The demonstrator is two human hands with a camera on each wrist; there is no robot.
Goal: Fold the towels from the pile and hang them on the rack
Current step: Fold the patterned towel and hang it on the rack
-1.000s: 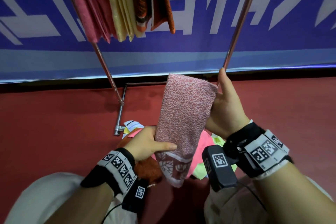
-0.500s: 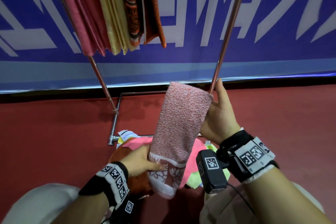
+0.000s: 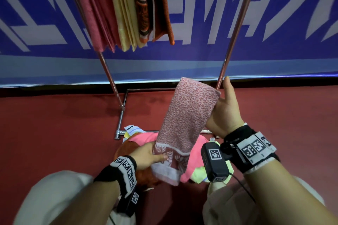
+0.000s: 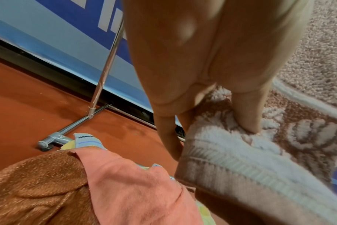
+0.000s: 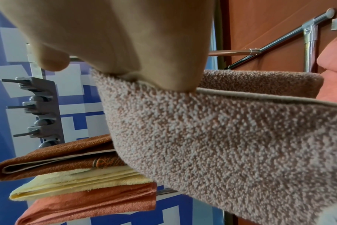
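Note:
A folded pink speckled towel [image 3: 186, 120] slants between my hands, above the pile. My left hand [image 3: 157, 155] pinches its lower end at the leaf-patterned border; in the left wrist view the thumb [image 4: 246, 115] presses on that border of the towel [image 4: 240, 159]. My right hand [image 3: 219, 107] holds the folded upper end, thumb pointing up and fingers hidden behind the cloth. The right wrist view shows the right hand [image 5: 164, 82] on the towel's [image 5: 221, 137] top fold. The chrome rack [image 3: 236, 29] stands behind, with pink, yellow and orange-brown towels [image 3: 128, 9] hanging at its left.
The pile [image 3: 140, 138] of brown, pink, yellow-green and striped towels lies on the red floor over the rack's base bar [image 3: 120, 124]. A blue and white banner [image 3: 274, 14] covers the wall behind. My knees are at the bottom corners.
My left hand has slid down the towel to its patterned border. The right hand keeps its hold on the top fold. The head view has tilted a little.

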